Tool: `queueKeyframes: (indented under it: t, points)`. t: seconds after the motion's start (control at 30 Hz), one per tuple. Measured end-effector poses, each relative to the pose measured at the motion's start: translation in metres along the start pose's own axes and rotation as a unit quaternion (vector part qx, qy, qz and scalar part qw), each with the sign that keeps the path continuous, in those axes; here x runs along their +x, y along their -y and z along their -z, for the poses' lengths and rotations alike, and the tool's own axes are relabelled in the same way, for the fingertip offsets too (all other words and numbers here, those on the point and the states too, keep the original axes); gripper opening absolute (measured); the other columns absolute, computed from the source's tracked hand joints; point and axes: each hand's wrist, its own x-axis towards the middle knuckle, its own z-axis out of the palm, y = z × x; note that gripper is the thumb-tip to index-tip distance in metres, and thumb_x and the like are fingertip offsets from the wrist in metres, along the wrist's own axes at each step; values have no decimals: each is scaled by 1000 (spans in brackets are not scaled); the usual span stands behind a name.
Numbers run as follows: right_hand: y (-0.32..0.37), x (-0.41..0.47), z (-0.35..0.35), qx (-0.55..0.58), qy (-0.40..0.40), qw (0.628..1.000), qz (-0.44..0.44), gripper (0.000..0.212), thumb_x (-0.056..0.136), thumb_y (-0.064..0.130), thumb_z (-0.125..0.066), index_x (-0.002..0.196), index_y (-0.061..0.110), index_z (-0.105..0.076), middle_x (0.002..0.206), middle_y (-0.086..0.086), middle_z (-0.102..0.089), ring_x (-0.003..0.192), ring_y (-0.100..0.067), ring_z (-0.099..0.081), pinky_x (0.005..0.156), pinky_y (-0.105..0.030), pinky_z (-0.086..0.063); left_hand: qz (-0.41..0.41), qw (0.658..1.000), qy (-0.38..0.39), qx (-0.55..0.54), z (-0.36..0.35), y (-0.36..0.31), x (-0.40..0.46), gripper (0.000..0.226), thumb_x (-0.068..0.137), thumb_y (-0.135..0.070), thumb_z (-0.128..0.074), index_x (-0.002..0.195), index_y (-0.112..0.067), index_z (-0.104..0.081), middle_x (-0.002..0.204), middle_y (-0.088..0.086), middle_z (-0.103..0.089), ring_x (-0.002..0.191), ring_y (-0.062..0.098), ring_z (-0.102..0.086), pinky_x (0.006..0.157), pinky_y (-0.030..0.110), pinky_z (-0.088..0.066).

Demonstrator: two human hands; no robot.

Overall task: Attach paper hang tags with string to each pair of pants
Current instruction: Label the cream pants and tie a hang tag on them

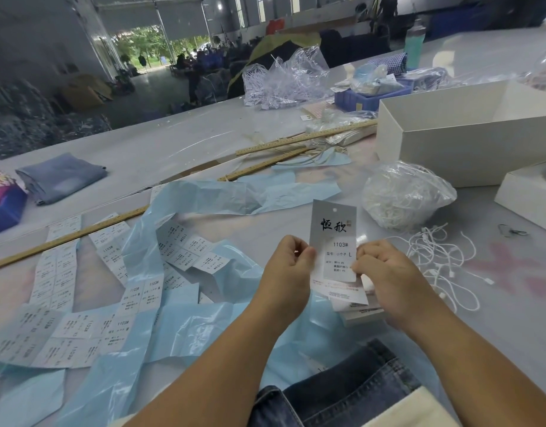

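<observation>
Head view shows a white tag [333, 238] held upright between two hands, above the table [204, 143]. Left hand [288, 269] pinches the tag's left edge with thumb and finger. Right hand [385, 272] pinches the sticker at its lower right. Black brush writing sits at the top, then "1103#" and a big "L". Loose strings [444, 257] lie just right of the hands. Jeans [342, 396] lie near the arms.

1 view only: a wide-angle head-worn camera, looking forward and down over the worktable [179, 143]. Near field: both forearms and the denim pants [342, 392] at the bottom edge. Far field: the hall's open doorway [151, 47], upper left. Straight edges bow outward.
</observation>
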Motion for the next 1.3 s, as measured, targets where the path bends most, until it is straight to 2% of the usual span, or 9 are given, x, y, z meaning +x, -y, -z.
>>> queueKeyframes:
  t: [0.2,0.33,0.47,0.63,0.77,0.9,1.03,1.17,1.3]
  points:
    - [-2,0,3,-42,14,999,5,27,79,17,-54,54,10,-47,79,-24,-64,71,-45,-62,53,-34,-35,-15,999,46,-22,2,2,1,18,104,-23,-45,88,-16,-47,97,13,-67,80,23,-63,65,31,-52]
    - [-3,-2,-1,-87,-8,995,42,28,83,12,-58,65,-7,-49,52,-10,-47,44,-11,-37,41,-18,-33,3,994,81,-74,1,0,-1,21,104,-23,-43,86,-13,-44,84,4,-63,76,17,-59,65,27,-51]
    - [-3,-3,-3,-98,6,994,53,23,87,12,-57,67,7,-69,68,6,-71,60,-4,-62,50,-11,-44,40,983,108,-146,-3,-5,-6,24,95,-34,-59,97,-12,-49,90,7,-67,75,18,-63,64,28,-53]
    - [-2,-6,-1,-110,7,992,59,29,87,12,-57,59,6,-56,63,4,-68,58,-10,-62,49,-18,-45,77,968,138,-195,-5,-6,-9,56,79,-47,-65,119,-9,-61,100,12,-69,89,28,-65,83,46,-52]
    - [-2,-8,-1,-120,10,990,80,33,88,19,-61,62,-2,-55,50,2,-53,50,-11,-49,47,-21,-40,57,979,99,-167,-7,-1,-9,20,93,-22,-64,109,-12,-70,95,12,-73,83,24,-68,74,39,-57]
    - [-1,-8,3,-181,-28,980,72,45,88,40,-65,60,4,-63,49,-3,-55,44,-7,-44,48,-26,-39,65,983,67,-160,-8,0,-8,14,94,-18,-64,103,-17,-73,94,10,-75,84,25,-70,71,38,-59]
    - [4,-9,6,-230,-77,968,65,51,80,59,-67,57,17,-51,51,7,-52,49,-11,-48,49,-26,-35,80,973,60,-207,-3,-1,-7,13,92,-20,-65,100,-17,-75,98,13,-74,95,35,-69,89,56,-55]
    - [6,-12,7,-88,-33,993,74,34,95,38,-58,73,13,-66,65,0,-67,60,-18,-61,57,-31,-50,90,974,108,-180,-7,-5,-12,20,91,-33,-64,97,-16,-74,96,10,-76,88,30,-71,87,50,-56]
    - [-1,-6,25,-239,-135,958,81,37,94,24,-59,60,12,-55,56,-2,-57,54,-19,-51,51,-34,-41,87,988,80,-102,-13,-7,-14,25,98,-33,-57,101,-12,-71,94,5,-77,86,24,-73,74,36,-58]
